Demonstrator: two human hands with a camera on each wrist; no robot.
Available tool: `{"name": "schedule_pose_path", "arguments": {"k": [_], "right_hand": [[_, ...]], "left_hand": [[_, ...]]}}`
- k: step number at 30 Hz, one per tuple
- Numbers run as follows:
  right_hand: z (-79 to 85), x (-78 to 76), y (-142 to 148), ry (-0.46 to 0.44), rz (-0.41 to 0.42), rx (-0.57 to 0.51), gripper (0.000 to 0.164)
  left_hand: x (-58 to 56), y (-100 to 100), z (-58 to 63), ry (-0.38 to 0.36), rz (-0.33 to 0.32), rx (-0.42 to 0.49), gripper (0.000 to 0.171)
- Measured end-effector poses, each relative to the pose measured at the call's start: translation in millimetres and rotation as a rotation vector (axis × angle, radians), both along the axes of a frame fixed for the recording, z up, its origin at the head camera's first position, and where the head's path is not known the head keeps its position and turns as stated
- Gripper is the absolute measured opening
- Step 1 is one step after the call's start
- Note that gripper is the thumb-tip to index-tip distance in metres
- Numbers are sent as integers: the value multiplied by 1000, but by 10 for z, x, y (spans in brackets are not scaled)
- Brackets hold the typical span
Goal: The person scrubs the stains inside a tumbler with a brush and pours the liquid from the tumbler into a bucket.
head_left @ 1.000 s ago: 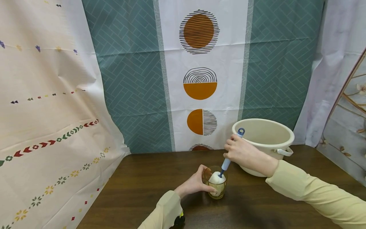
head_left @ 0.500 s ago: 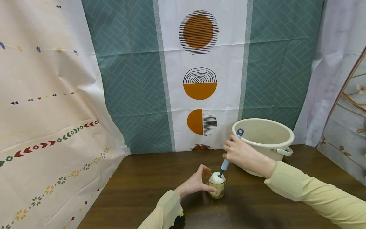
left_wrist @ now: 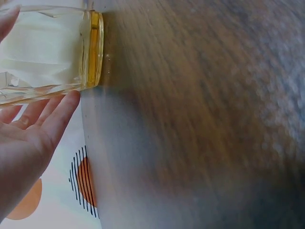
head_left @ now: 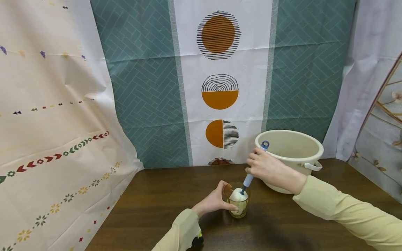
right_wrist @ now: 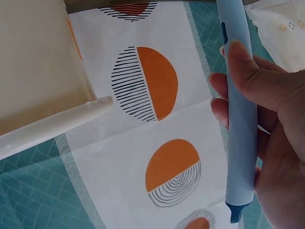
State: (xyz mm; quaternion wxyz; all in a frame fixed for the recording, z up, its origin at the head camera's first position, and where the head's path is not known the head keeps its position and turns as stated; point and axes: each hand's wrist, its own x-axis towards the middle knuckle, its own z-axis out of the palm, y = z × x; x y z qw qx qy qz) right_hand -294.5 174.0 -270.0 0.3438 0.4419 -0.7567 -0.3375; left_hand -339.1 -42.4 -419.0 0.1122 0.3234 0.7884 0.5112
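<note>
Looks mid-job: brush [head_left: 248,180] head in the glass [head_left: 240,211], not yet out. Grip: left hand [head_left: 216,200] clamped round glass, right hand [head_left: 269,170] on brush.

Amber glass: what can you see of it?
The amber glass is see-through and faceted, with a thick base. It looks upright, apparently on the brown table, left of the bucket. The left hand grips its side. A white mass sits inside, met from above by the blue tool.
</note>
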Motion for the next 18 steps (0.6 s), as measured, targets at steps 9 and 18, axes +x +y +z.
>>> {"name": "schedule_pose_path", "arguments": {"k": [9,18], "right_hand": [[84,-6,58,2,58,-63,20],[148,40,76,-18,24,-83,20]], "left_hand": [[21,-6,23,-5,14,-19,63],[16,-12,22,-3,15,-23,64]]}}
